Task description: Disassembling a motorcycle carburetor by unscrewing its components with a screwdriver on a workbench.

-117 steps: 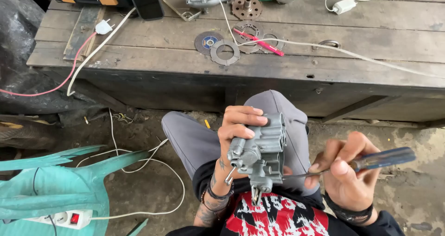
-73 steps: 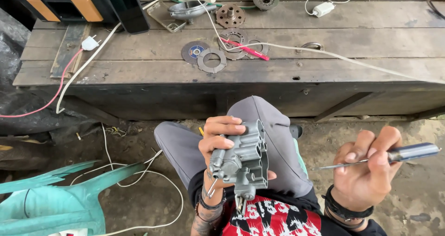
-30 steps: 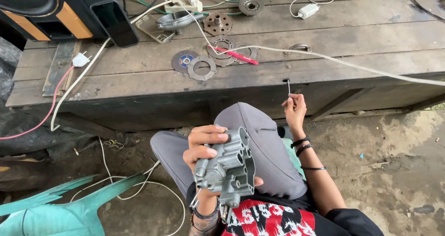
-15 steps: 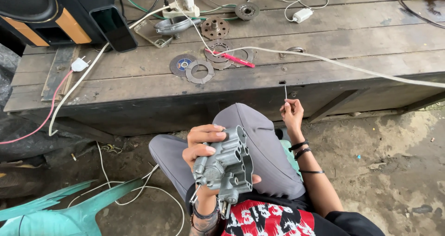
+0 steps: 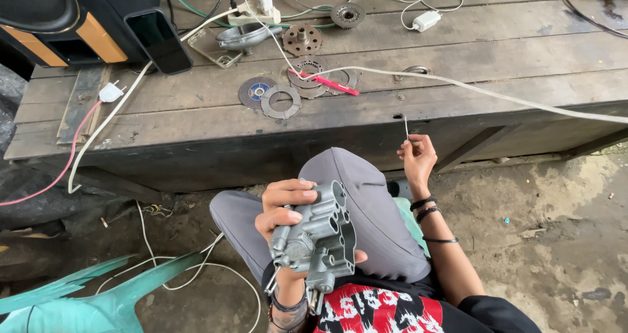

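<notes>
My left hand (image 5: 282,205) grips a grey cast-metal engine part (image 5: 319,239) with several round bores, held close over my lap. My right hand (image 5: 418,157) is stretched forward near the front edge of the wooden platform (image 5: 497,84), its fingers pinched on a thin metal rod (image 5: 406,126) that points straight up. My knee in grey trousers (image 5: 366,202) lies between the two hands.
On the platform lie flat metal rings and discs (image 5: 280,100), a red-handled tool (image 5: 330,84), a toothed hub (image 5: 347,14), a power strip with white cables (image 5: 255,9), a phone (image 5: 160,42) and a black speaker (image 5: 52,19). A teal plastic panel (image 5: 72,300) lies bottom left on dirt.
Earlier my right hand held a screwdriver near the part. It now reaches toward the platform edge with a thin rod. The left hand has kept the metal part, lowering slightly.
</notes>
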